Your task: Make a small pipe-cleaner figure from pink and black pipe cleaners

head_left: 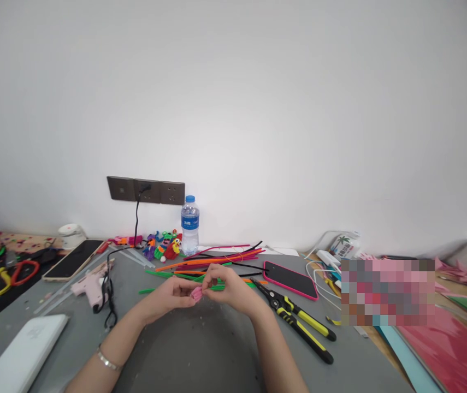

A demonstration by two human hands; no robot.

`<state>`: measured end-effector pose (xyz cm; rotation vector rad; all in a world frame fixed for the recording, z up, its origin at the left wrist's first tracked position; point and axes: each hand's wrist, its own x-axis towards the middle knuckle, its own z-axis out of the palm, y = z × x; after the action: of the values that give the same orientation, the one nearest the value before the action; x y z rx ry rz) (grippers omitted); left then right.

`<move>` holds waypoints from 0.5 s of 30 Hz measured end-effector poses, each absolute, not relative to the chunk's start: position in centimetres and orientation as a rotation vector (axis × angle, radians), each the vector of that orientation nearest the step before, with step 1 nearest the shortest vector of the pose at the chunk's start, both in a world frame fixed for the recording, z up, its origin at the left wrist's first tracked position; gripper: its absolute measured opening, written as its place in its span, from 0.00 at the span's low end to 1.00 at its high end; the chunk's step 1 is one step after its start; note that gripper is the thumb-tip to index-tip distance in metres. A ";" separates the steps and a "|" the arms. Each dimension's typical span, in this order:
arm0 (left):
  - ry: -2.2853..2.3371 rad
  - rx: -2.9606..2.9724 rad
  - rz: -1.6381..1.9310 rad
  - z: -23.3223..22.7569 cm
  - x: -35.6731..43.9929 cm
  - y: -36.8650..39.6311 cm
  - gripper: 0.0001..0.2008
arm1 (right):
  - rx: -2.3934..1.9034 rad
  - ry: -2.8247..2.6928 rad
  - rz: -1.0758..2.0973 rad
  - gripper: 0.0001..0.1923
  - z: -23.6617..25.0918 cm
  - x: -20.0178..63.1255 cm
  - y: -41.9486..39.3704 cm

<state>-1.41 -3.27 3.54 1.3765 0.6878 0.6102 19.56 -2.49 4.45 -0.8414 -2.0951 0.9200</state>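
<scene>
- The left hand (171, 297) and the right hand (227, 286) meet over the middle of the grey table (200, 349), fingertips together.
- Between them sits a small pink pipe-cleaner piece (196, 293), pinched from both sides: the left hand's fingers close on its left end, the right hand's fingers on its right end and top. It is held just above the table, not lying on it.
- The left wrist wears a thin silver bracelet (108, 360).
- Just behind the hands lies a loose spread of pipe cleaners (212, 259) in orange, green, pink and black.
- Just right of the right hand lie black-and-yellow pliers (299, 322), handles pointing toward the near right.
- Behind the pliers lies a phone in a pink case (290, 279), screen up.
- Left of the left hand, a pink glue gun (89, 286) lies on its side, its black cord running up to the wall socket strip (146, 190).
- A water bottle (189, 225) stands at the wall, with small colourful pipe-cleaner figures (163, 245) just to its left.
- A white flat box (24, 355) lies at the near left edge; a second phone (73, 259) lies further back on the left.
</scene>
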 end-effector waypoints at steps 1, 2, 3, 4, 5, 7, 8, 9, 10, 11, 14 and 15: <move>0.686 1.373 0.613 3.6 -1.4 -3.3 0.15 | -0.843 -2.093 0.919 0.06 4.4 19.6 -2.5; 0.687 1.371 0.615 3.5 -1.4 -3.2 0.14 | -0.846 -2.091 0.921 0.06 4.4 19.6 -2.5; 0.688 1.368 0.616 3.5 -1.4 -3.2 0.14 | -0.850 -2.088 0.925 0.06 4.4 19.5 -2.5; 0.689 1.365 0.618 3.4 -1.5 -3.2 0.14 | -0.854 -2.084 0.929 0.06 4.5 19.5 -2.5; 0.689 1.362 0.617 3.3 -1.5 -3.1 0.14 | -0.857 -2.083 0.934 0.07 4.6 19.5 -2.6; 0.684 1.359 0.619 3.3 -1.5 -3.1 0.15 | -0.862 -2.080 0.941 0.07 4.8 19.4 -2.7; 0.681 1.360 0.622 3.3 -1.5 -3.1 0.15 | -0.865 -2.077 0.942 0.08 4.8 19.4 -2.7; 0.678 1.363 0.624 3.3 -1.5 -3.1 0.15 | -0.866 -2.077 0.943 0.08 4.9 19.3 -2.7; 0.676 1.368 0.627 3.4 -1.5 -3.1 0.15 | -0.867 -2.075 0.941 0.08 4.9 19.3 -2.7; 0.674 1.375 0.629 3.4 -1.4 -3.2 0.15 | -0.867 -2.072 0.935 0.08 4.9 19.3 -2.7; 0.667 1.397 0.640 3.7 -1.3 -3.3 0.14 | -0.866 -2.064 0.914 0.07 4.7 19.2 -2.6; 0.665 1.402 0.645 3.7 -1.3 -3.3 0.14 | -0.867 -2.060 0.906 0.06 4.6 19.2 -2.6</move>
<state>-1.31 -3.33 3.71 1.4023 0.6648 0.6451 19.24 -2.59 4.59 -0.8674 -2.0598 0.9064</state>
